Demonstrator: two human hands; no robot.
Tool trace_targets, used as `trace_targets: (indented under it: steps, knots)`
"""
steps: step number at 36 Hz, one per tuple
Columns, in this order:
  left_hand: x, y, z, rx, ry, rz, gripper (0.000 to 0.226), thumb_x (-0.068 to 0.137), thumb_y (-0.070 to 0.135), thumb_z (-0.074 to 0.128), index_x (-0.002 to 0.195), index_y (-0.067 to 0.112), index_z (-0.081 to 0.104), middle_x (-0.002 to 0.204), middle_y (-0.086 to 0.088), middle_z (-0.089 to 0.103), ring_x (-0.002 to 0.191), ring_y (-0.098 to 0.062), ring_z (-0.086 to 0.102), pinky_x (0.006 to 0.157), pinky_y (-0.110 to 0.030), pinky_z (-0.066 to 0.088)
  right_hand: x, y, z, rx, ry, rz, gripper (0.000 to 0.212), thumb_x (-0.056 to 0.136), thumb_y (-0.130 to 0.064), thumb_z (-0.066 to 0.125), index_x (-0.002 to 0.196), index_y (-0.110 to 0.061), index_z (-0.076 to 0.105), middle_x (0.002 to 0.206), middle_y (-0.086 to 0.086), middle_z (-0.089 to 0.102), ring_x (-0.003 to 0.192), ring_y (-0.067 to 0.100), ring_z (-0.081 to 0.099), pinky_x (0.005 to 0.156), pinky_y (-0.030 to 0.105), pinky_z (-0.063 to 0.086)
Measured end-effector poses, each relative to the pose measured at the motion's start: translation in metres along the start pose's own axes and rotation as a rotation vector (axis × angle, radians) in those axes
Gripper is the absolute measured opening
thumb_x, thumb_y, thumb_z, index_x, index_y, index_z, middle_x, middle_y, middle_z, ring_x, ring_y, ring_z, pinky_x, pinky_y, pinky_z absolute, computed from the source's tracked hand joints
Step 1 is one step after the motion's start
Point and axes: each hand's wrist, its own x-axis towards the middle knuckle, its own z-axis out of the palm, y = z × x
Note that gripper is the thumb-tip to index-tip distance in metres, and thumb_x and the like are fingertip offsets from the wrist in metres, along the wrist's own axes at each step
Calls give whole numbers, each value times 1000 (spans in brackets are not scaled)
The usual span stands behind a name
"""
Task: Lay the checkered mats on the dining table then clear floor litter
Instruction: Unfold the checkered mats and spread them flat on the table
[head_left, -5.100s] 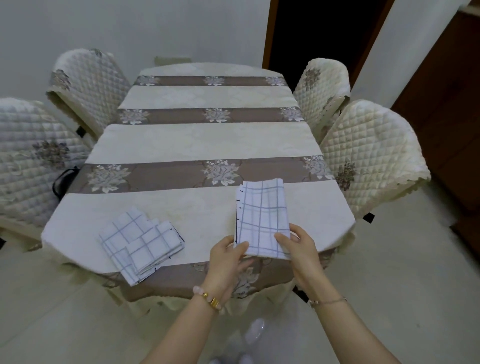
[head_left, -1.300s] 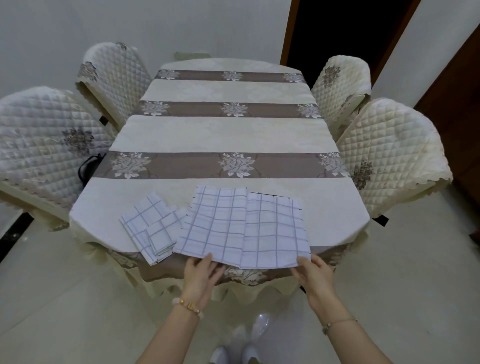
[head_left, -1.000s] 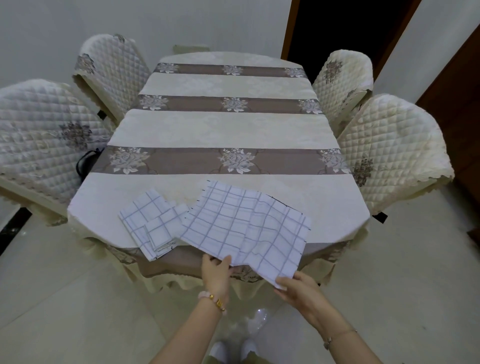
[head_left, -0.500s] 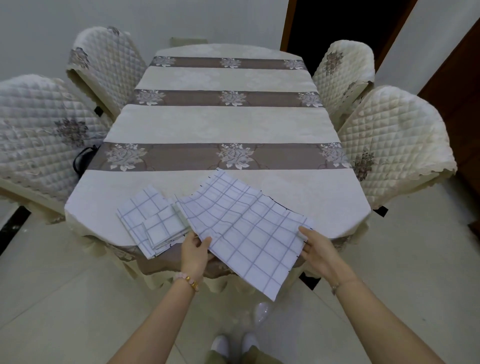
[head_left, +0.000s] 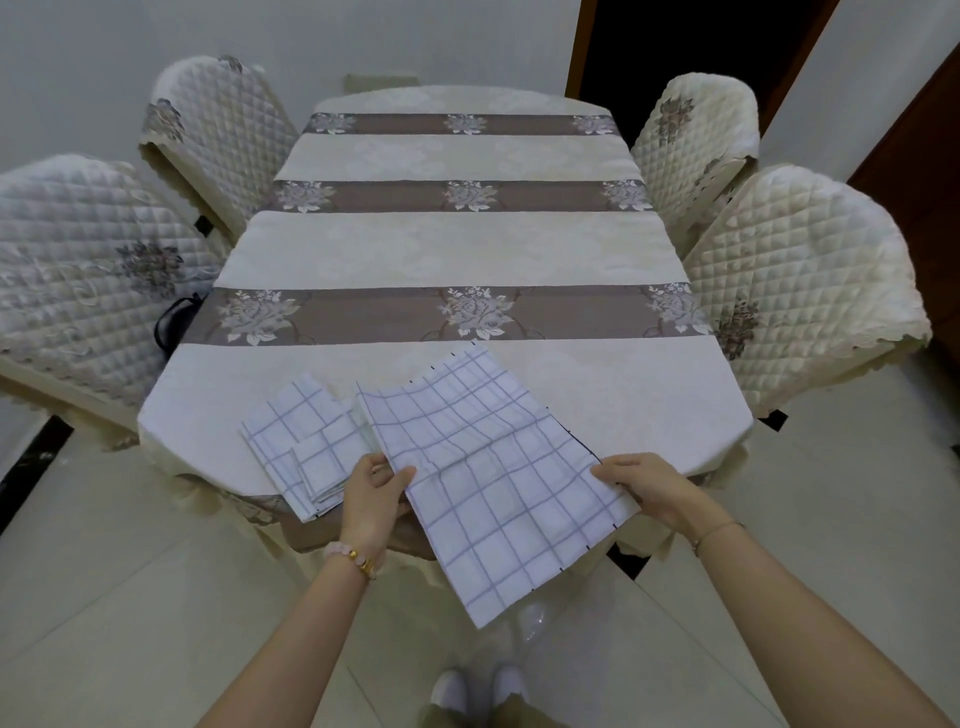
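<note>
An unfolded white mat with a grey check (head_left: 483, 467) lies slanted across the near end of the dining table (head_left: 447, 249), its near corner hanging past the edge. My left hand (head_left: 371, 493) pinches its left edge. My right hand (head_left: 644, 486) grips its right edge. A stack of folded checkered mats (head_left: 306, 441) rests on the table just left of my left hand. A clear plastic scrap (head_left: 535, 618) lies on the floor under the hanging corner, near my shoes.
Quilted cream chairs flank the table: two on the left (head_left: 88, 280), two on the right (head_left: 795, 280). A dark doorway (head_left: 691, 47) opens at the back right. A black bag (head_left: 176, 322) sits on the left chair seat. Pale tiled floor (head_left: 119, 597) surrounds the table.
The mat went from folded to spread open, then turned counter-clockwise to a slant. In the last half second it slid slightly toward me, both hands still on its edges.
</note>
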Motion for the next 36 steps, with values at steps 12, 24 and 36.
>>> trace_targets:
  steps: [12, 24, 36]
  knots:
    - [-67, 25, 60, 413, -138, 384, 22, 86, 26, 64, 104, 16, 59, 105, 3, 59, 95, -13, 56, 78, -23, 47, -58, 7, 42, 173, 65, -154, 14, 82, -18, 69, 74, -7, 67, 74, 9, 65, 70, 19, 60, 65, 29, 48]
    - [-80, 34, 91, 263, -288, 91, 15, 80, 28, 69, 83, 14, 66, 79, 6, 63, 71, -6, 56, 56, -17, 38, -76, 5, 75, 148, -15, -272, 35, 80, -14, 71, 59, -18, 44, 55, -5, 38, 44, 0, 34, 41, 7, 28]
    - [-62, 56, 20, 30, -123, 249, 9, 89, 12, 59, 82, 16, 61, 79, 3, 58, 75, -9, 51, 68, -19, 40, -78, 3, 53, 114, 173, -310, 26, 85, -20, 66, 67, -15, 48, 64, -1, 45, 65, 10, 43, 66, 22, 34]
